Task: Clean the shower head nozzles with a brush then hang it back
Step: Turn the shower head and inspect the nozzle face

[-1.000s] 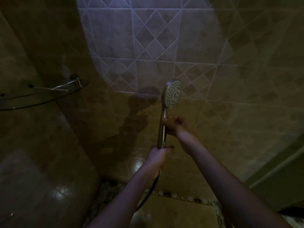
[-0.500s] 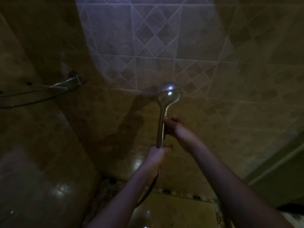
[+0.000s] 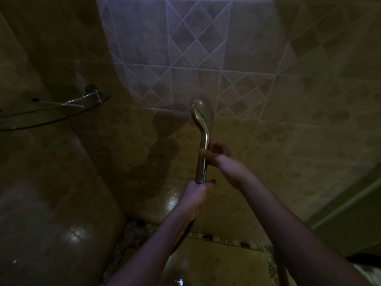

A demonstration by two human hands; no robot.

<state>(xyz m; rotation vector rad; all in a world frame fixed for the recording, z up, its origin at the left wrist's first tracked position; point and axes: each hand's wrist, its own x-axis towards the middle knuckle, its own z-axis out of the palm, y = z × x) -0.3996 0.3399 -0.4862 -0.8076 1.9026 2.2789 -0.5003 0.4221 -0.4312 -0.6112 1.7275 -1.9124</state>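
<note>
Head view, dim and wide-angled: a chrome hand-held shower head with a round, spoon-shaped top (image 3: 203, 114) stands nearly upright in front of the beige tiled wall with diamond-pattern bands (image 3: 206, 48), raised between both arms. Its shiny rounded back faces the camera, so the nozzle face is turned away and hidden. The left hand (image 3: 195, 195) is wrapped tightly round the bottom end of the handle, covering the joint where the dark flexible hose (image 3: 182, 237) comes out; the hose drops along the left forearm and is lost in shadow. The right hand (image 3: 219, 154) grips the handle higher up, fingers curled round it from the right with the thumb across the front. A curved glass corner shelf with a metal rail (image 3: 61, 118) sits on the left wall, its left end cut off by the frame edge. Whatever lies at the bottom right corner is too dark to make out.
</note>
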